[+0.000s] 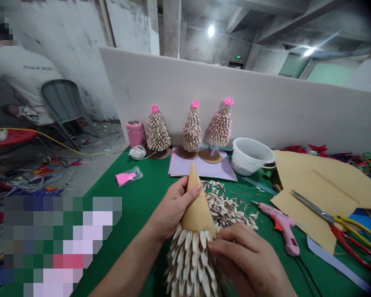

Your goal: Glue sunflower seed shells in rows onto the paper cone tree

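A tan paper cone (pixel 194 206) stands upright in front of me, its lower part covered in overlapping rows of pale seed shells (pixel 190 264). My left hand (pixel 179 202) is wrapped round the bare upper cone, thumb across its front. At the right side of the top shell row, my right hand (pixel 244 251) is closed in a pinch, fingertips touching the shells; anything between them is hidden. Behind the cone lies a loose pile of seed shells (pixel 228 208). To the right rests a pink glue gun (pixel 281 227), its nozzle pointing towards the pile.
Three shell-covered trees (pixel 191 132) with pink tops stand at the back, beside a pink flask (pixel 136 134) and a white bucket (pixel 250 154). Scissors (pixel 330 218) lie on tan paper (pixel 321 177) at right. A bag with pink material (pixel 128 177) lies left. A person (pixel 27 78) sits beyond.
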`<state>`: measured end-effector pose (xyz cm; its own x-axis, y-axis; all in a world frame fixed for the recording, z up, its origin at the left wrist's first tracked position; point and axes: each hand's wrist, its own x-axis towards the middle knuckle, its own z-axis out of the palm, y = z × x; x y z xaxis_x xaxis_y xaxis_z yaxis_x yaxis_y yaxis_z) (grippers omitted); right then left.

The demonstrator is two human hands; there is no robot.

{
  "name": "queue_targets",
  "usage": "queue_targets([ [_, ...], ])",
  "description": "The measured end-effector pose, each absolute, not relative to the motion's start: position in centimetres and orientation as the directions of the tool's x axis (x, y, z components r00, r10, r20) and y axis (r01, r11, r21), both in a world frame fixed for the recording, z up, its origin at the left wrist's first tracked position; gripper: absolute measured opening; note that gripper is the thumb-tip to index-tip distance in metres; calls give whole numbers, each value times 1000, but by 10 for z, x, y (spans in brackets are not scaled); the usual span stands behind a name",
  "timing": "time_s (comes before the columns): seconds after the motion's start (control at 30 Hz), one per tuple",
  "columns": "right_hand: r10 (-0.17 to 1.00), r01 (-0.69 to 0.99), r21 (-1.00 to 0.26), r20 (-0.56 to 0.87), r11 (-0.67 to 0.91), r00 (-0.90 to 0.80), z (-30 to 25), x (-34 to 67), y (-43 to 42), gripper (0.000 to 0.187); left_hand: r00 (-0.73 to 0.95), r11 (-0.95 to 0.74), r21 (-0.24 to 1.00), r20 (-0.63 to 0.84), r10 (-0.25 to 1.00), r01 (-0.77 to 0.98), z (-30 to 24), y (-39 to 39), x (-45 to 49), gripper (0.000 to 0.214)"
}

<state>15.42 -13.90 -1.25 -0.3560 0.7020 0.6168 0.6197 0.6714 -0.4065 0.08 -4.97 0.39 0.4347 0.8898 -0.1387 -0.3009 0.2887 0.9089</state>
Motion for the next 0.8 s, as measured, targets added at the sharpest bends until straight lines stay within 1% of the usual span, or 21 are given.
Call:
queue_targets([
  [0.2, 699, 621, -398, 615, 675, -365, -10, 154, -139, 20, 433, 297, 902, -142, 890, -314, 5, -50, 1, 24],
  [0.63, 718, 623, -422, 599, 658, -353, -15, 154, -139, 21, 447, 292, 908, -137, 884, -300, 4, -50, 0, 23],
  [0.8, 729, 612, -449, 594, 651, -340, -9, 158, -143, 29, 439, 297, 898, -135, 888, -324, 4, -49, -1, 23],
])
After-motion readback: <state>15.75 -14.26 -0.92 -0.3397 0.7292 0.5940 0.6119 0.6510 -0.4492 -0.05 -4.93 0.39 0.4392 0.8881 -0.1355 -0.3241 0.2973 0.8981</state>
